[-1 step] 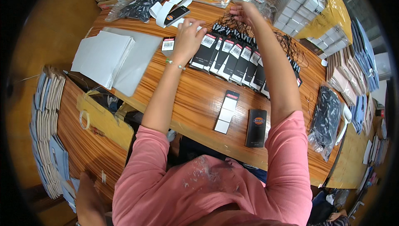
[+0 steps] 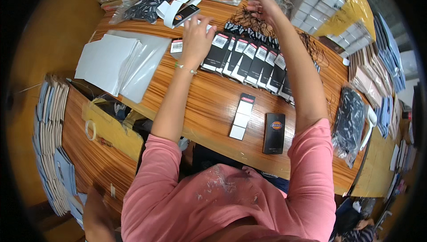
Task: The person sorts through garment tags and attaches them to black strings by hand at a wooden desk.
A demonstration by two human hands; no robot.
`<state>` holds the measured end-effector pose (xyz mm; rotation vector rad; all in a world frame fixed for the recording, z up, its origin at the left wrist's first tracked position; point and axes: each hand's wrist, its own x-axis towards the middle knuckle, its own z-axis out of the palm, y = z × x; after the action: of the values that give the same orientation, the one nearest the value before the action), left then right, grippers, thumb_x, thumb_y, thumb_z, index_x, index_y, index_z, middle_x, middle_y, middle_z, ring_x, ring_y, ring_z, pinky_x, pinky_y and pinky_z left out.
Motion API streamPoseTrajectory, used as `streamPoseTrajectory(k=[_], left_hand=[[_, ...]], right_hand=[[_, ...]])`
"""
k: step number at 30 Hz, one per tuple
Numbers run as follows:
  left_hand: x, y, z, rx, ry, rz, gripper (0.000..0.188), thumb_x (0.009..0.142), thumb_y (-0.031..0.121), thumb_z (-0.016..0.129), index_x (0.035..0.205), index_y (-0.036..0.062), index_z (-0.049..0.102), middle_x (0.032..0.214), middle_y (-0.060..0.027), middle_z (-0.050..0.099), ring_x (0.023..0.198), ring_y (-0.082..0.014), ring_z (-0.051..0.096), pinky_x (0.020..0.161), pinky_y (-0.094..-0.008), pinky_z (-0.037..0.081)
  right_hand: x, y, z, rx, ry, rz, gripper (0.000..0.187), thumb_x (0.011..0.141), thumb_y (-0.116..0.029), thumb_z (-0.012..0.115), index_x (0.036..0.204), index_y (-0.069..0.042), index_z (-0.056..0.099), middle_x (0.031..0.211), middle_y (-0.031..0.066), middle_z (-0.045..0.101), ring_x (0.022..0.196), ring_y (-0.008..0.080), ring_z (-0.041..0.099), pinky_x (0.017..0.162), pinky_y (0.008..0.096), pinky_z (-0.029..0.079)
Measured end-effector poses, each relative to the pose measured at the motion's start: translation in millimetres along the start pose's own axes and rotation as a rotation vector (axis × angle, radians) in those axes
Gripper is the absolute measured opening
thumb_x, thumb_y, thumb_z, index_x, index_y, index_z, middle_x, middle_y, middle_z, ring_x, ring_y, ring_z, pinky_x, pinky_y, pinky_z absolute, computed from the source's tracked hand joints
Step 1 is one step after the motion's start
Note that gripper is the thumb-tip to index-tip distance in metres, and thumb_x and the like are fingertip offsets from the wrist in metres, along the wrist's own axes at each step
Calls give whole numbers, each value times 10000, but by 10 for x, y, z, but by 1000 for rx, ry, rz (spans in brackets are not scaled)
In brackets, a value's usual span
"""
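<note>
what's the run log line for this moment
left hand: resting on row of black tags | right hand: at black strings beyond row | near edge of table: label strip, single black tag

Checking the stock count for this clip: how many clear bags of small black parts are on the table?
2: one bag of black parts at the far left corner, another at the right edge; more may be hidden.

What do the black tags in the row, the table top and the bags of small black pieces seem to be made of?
Black tags: probably stiff card, matt black, each with a white sticker; they lie flat and overlap neatly under the left hand.
Table: wood or wood-look laminate, glossy, with striped grain.
Bag: thin clear plastic film, crinkled and shiny.
</note>
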<state>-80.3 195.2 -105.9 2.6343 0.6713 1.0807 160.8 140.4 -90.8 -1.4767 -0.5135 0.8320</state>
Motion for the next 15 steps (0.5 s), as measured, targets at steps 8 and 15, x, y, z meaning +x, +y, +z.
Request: streamPoseTrajectory(k=[8,15], left_hand=[[55,393,-74,-43,187,299,300,788,219,611,1060,94,582,1070,-101,524,1026,-261,441,887,-367,320],[-556,1579,-481,-388,-633,523,291,741,221,644,960,33,608,985,-102,572,933,-255,498,819,-346,393]], right_hand=[[-2233,-440,-1012,-401,-119,-288,310,904,-266,452,1121,-68,552,921,11,592,789,72,538,723,215,421],[-4124,137,-1606,-748,202,-72,229,817,-149,585,1012,-29,602,793,25,590,691,89,515,620,226,418]])
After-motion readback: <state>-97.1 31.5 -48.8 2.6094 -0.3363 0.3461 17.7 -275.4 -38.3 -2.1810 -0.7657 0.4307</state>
